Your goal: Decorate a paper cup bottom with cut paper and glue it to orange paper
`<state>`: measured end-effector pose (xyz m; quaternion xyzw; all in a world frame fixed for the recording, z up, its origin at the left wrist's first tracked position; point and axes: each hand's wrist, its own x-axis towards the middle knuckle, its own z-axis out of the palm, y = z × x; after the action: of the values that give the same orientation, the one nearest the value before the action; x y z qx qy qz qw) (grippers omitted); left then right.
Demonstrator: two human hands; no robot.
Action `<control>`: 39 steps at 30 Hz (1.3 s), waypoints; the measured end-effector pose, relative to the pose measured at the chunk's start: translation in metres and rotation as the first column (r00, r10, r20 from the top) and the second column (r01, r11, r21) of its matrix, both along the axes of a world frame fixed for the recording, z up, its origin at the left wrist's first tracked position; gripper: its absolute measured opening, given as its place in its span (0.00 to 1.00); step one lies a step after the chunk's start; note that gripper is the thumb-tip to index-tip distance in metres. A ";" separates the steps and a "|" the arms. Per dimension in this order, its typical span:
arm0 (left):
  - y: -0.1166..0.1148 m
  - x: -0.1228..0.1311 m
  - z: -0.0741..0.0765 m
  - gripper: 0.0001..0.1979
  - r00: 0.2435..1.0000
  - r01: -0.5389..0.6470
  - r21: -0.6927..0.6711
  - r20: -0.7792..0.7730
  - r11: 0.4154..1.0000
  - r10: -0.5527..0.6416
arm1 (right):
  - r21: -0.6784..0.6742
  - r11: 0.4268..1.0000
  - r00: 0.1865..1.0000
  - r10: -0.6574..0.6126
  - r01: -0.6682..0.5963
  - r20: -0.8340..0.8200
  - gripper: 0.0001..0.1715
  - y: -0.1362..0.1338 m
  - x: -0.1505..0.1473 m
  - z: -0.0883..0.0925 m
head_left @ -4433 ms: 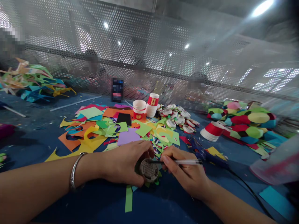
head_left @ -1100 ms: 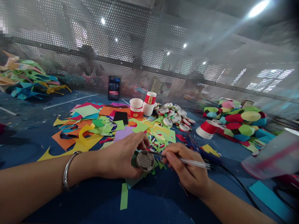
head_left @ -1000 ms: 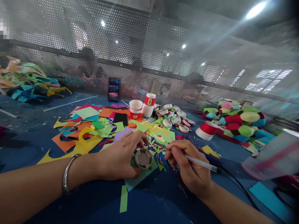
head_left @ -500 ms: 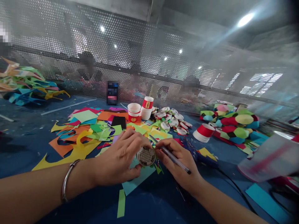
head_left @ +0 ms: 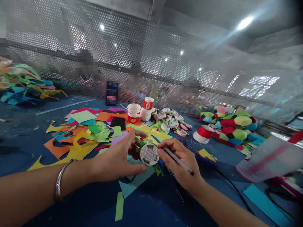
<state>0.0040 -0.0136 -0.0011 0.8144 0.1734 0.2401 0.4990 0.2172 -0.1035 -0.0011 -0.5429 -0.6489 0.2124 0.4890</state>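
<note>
A round white disc (head_left: 149,154), apparently a paper cup's bottom, faces me with a black grid and dark patches drawn on it. My right hand (head_left: 181,164) is closed on a clear ballpoint pen (head_left: 177,160) with a dark end. Its thumb and fingertips also pinch the disc's right edge. Around the disc's left side is my left hand (head_left: 118,154), open, thumb stretched out below and fingers apart above. Whether its hidden fingertips touch the disc, I cannot tell. A light blue paper sheet (head_left: 137,183) lies beneath.
Coloured paper scraps (head_left: 78,142) cover the table's middle. Behind them stand paper cups (head_left: 134,114), a phone (head_left: 111,93) and a heap of similar discs (head_left: 175,121). To the right are more stacked cups (head_left: 204,134), patchwork paper pieces (head_left: 236,126), a translucent bin (head_left: 265,157) and a black cable (head_left: 233,186).
My left hand has loosened from the disc, its thumb and fingers spreading apart. The disc has tilted, and its drawn face shows brighter. My right hand keeps the pen.
</note>
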 end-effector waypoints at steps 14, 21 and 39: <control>0.016 -0.008 0.006 0.24 0.966 0.193 -0.396 -0.084 0.898 -0.244 | 0.099 0.995 0.988 -0.027 0.012 0.155 0.06 -0.006 0.002 0.000; 0.021 -0.015 0.005 0.33 0.937 0.078 -0.089 -0.332 0.993 -0.104 | 0.166 0.985 0.980 0.008 -0.042 0.198 0.07 -0.015 0.003 0.004; 0.009 -0.008 0.002 0.40 0.953 -0.006 0.355 -0.280 0.935 0.112 | -0.015 0.984 0.942 0.175 -0.179 0.286 0.11 -0.010 -0.002 -0.002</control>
<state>-0.0036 -0.0047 0.0009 0.9112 0.2253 0.1576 0.3069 0.2151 -0.1138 -0.0032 -0.5046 -0.7600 0.1711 0.3721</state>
